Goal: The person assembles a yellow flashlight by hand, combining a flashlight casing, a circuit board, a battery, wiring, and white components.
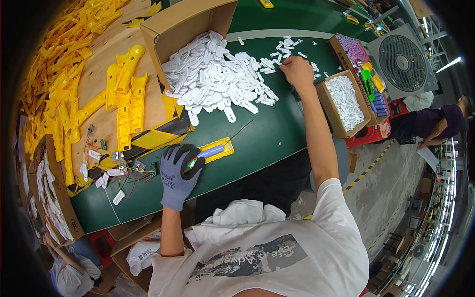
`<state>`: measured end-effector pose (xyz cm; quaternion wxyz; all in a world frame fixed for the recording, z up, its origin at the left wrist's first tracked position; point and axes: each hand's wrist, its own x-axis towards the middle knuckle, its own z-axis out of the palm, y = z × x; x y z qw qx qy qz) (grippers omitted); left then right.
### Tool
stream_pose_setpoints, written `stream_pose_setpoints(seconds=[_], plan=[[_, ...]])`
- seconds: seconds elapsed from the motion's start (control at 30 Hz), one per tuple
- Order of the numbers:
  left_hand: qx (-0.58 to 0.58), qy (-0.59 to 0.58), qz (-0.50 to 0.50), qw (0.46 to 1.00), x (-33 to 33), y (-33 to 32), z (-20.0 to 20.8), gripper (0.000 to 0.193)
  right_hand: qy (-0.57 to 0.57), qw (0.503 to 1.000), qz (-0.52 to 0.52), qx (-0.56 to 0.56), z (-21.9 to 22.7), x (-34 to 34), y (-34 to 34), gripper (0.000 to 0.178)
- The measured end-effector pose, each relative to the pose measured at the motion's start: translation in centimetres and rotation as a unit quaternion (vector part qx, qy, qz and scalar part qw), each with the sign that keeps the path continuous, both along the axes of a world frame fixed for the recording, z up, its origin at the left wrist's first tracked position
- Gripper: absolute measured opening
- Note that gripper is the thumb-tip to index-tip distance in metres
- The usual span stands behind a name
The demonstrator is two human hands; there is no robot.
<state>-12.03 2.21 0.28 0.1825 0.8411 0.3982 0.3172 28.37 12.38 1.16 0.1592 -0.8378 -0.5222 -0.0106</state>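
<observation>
Yellow plastic half-shell [228, 146] bearing a blue cylindrical cell [211, 151], on the wearer's side of the heap of flat white plastic strips [208, 74]
Nearer than the heap and to its left, the left hand [180, 173] in a grey-blue and black glove curls closed over the shell's left end; light, even pressure would likely keep shell and cell steady; right of the heap, the bare right hand [299, 72] has fingers drawn nearly together at small white plastic bits [286, 43]; whether it pinches one, I cannot tell; taking a single bit by its edges seems cleanest; farther right stands a brown cardboard box [335, 116] of small white pieces.
</observation>
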Motion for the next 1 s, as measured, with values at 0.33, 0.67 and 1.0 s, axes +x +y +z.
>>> stream_pose_setpoints(seconds=[0.33, 0.67, 1.0], plan=[[-0.004, 0.001, 0.007, 1.0, 0.1, 0.2, 0.0, 0.025, -0.013, 0.997, 0.002, 0.076, -0.1, -1.5, -0.3, 0.014], [-0.009, -0.002, 0.005, 1.0, 0.1, 0.2, -0.1, 0.028, 0.171, 0.971, 0.068, 0.153, -1.1, -0.2, -1.7, 0.014], [0.0, 0.008, 0.01, 1.0, 0.2, 0.3, 0.0, 0.026, 0.127, 0.987, 0.087, 0.055, -0.4, -0.6, -1.4, 0.02]])
